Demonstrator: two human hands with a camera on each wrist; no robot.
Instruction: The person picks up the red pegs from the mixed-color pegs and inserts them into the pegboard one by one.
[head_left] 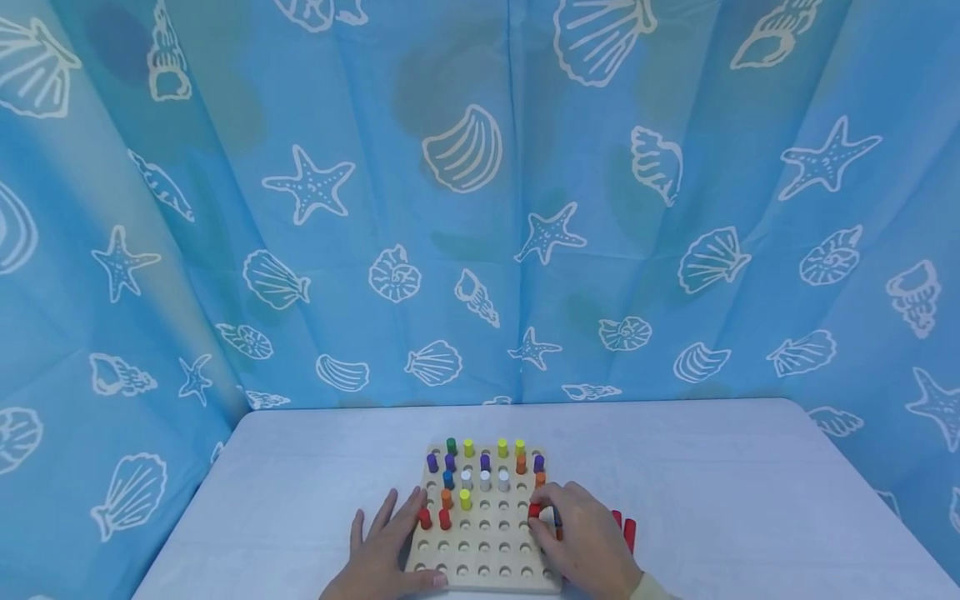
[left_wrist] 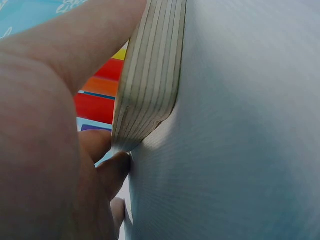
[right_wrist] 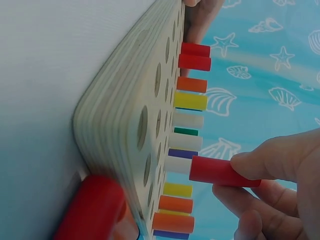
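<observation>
A wooden pegboard [head_left: 474, 560] lies on the table, with colored pegs in its far rows and left side. My left hand [head_left: 378, 550] rests against the board's left side, its fingers spread and its thumb on the near left corner. The left wrist view shows the board's layered edge [left_wrist: 150, 65] beside the thumb. Over the board's right side, my right hand [head_left: 588, 533] pinches a red peg [right_wrist: 215, 171] between thumb and fingers. That peg is held clear of the holes in the right wrist view. Two red pegs [head_left: 444, 519] stand at the left near the left fingers.
Loose red pegs [head_left: 629, 533] lie right of the board, partly hidden by the right hand. The white-covered table [head_left: 315, 467] reaches back to a blue curtain [head_left: 450, 225] with shell and starfish prints. Yellow pegs [head_left: 502, 448] stand in the farthest row.
</observation>
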